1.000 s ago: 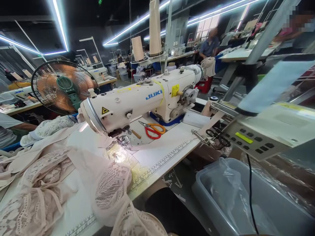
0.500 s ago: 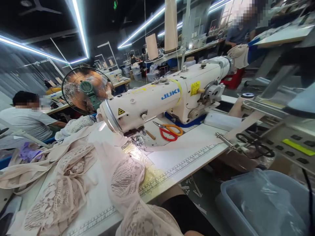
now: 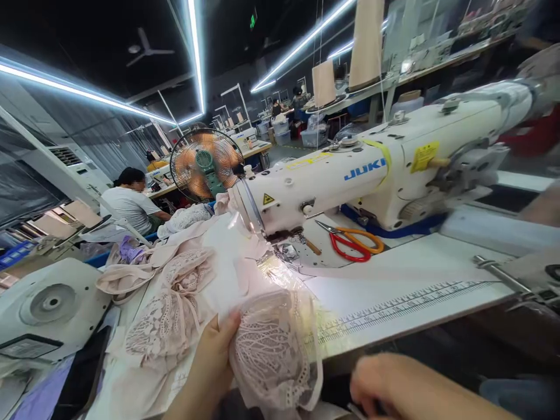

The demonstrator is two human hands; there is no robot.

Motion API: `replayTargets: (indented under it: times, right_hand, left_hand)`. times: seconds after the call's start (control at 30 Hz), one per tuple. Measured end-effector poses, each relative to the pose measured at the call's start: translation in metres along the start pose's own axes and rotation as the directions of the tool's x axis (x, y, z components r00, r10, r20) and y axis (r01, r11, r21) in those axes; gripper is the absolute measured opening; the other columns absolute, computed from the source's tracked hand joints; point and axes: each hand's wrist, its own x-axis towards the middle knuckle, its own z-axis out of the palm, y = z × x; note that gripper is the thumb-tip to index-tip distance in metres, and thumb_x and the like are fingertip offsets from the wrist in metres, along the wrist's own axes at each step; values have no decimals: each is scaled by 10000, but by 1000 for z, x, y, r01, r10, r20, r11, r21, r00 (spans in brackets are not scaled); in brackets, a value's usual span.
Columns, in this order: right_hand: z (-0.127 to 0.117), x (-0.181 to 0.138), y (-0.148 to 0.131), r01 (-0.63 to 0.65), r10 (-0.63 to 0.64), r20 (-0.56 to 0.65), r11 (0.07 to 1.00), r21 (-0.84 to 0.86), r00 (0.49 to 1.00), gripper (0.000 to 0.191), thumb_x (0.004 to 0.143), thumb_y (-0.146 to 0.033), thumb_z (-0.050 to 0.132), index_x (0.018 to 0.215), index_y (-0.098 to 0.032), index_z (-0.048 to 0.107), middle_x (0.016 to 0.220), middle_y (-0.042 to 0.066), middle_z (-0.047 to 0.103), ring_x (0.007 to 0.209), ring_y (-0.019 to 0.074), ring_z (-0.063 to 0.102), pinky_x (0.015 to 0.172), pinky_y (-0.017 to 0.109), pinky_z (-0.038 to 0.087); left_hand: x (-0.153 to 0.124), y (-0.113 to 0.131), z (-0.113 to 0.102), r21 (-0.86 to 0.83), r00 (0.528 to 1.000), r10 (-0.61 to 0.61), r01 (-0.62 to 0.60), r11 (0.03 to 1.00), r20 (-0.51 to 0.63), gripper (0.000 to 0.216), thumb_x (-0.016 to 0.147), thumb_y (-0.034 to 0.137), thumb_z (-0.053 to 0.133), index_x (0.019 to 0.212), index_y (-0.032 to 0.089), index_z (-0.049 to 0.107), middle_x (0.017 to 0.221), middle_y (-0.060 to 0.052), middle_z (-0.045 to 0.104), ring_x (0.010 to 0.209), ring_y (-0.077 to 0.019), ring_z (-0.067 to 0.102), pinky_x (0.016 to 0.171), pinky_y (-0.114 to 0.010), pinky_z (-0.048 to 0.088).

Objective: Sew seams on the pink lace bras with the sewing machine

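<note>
My left hand (image 3: pixel 221 344) pinches the edge of a pale pink lace bra (image 3: pixel 271 350) at one cup, with the thumb on top. The cup hangs over the front edge of the table, below the needle area of a white sewing machine (image 3: pixel 315 181). Off to the right, my right hand (image 3: pixel 378 379) is low in front of the table edge, apart from the cup. Its fingers are curled and smeared by motion; a thin greyish piece shows under them, too small to name. Red-and-orange-handled scissors (image 3: pixel 354 240) lie on the machine bed.
More lace bras (image 3: pixel 166 315) are heaped on the left of the table (image 3: pixel 394 303), which has a printed ruler along its front edge. A fan (image 3: pixel 205 163) stands behind. A metal rod fixture (image 3: pixel 503 274) sticks out at the right. One person (image 3: pixel 131 201) sits at the back left.
The view has swung left, so things appear shifted right. Both my hands have come into view; the left now grips the bra cup, which was lying across the table edge.
</note>
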Motion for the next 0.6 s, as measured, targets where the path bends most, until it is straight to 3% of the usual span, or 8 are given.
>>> replayTargets:
  times: [0.07, 0.13, 0.2, 0.3, 0.47, 0.6]
  right_hand:
    - [-14, 19, -4, 8, -10, -98, 1000, -12, 995, 276, 935, -417, 409, 983, -223, 599, 956, 41, 610, 749, 175, 562, 724, 350, 455]
    - [-18, 40, -7, 42, -30, -168, 997, 71, 985, 280, 874, -425, 453, 1017, -217, 574, 1014, 50, 582, 727, 169, 531, 688, 328, 423]
    - [-13, 58, -10, 77, -61, -107, 984, 159, 992, 213, 840, -402, 479, 811, -203, 549, 814, 5, 543, 655, 148, 473, 603, 286, 370]
    - [1, 75, -8, 84, -89, 9, 968, 238, 996, 288, 850, -355, 437, 606, -219, 369, 562, -65, 323, 533, 115, 346, 500, 253, 270]
    - [8, 77, -2, 121, -137, 47, 961, 247, 989, 292, 838, -307, 446, 589, -212, 327, 597, -57, 332, 597, 123, 334, 548, 262, 257]
    - [10, 77, -2, 136, -153, 75, 971, 197, 985, 310, 853, -318, 400, 594, -224, 257, 591, -56, 302, 587, 131, 317, 550, 273, 246]
  left_hand:
    - [-5, -8, 1, 48, 998, -14, 11, 999, 59, 463, 542, 346, 890, 908, 122, 716, 849, -95, 744, 916, -300, 684, 824, -371, 550]
    - [-8, -15, 1, 112, 993, -24, 11, 994, 115, 455, 587, 393, 864, 927, 126, 719, 856, -94, 743, 917, -293, 680, 834, -375, 538]
    - [-8, -21, 0, 190, 986, -25, -8, 982, 167, 455, 643, 435, 823, 966, 132, 717, 890, -95, 741, 934, -289, 668, 861, -384, 518]
    - [-3, -26, -5, 395, 972, 2, -98, 913, 235, 451, 709, 501, 754, 961, 129, 724, 942, -99, 732, 961, -288, 644, 921, -381, 473]
    - [6, -25, -5, 719, 946, 5, -249, 649, 323, 402, 847, 485, 592, 943, 121, 732, 916, -94, 721, 922, -278, 622, 888, -334, 463]
    - [9, -20, 9, 742, 900, -105, -277, 610, 423, 337, 895, 385, 513, 968, 137, 729, 891, -76, 716, 941, -275, 617, 861, -316, 466]
